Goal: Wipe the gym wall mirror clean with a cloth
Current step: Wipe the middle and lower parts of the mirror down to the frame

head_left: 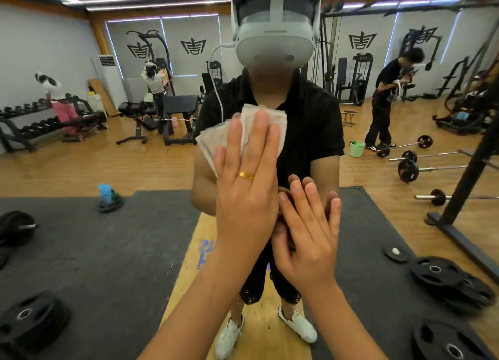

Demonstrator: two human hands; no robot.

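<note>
Both of my arms are reaching up toward the mirror (81,165). My left hand (245,197), the one wearing a gold ring (246,175), is pressing the cloth (209,141) flat on the glass. Its fingers are lying straight and close together over the cloth, not curling around it. The cloth is pale and folded, and it is sitting up high, right over the chest of my own reflection. My right hand (307,241) is resting lower, just beside the left one. It is lying flat on the glass with straight fingers, holding nothing, and its fingertips are touching their own reflection.

In the glass I am seeing myself wearing a white headset (275,43). A green bucket (357,148) is standing on the wooden floor (378,176) near a barbell (402,145). Black weight plates (434,273) are lying on the dark mat (108,251).
</note>
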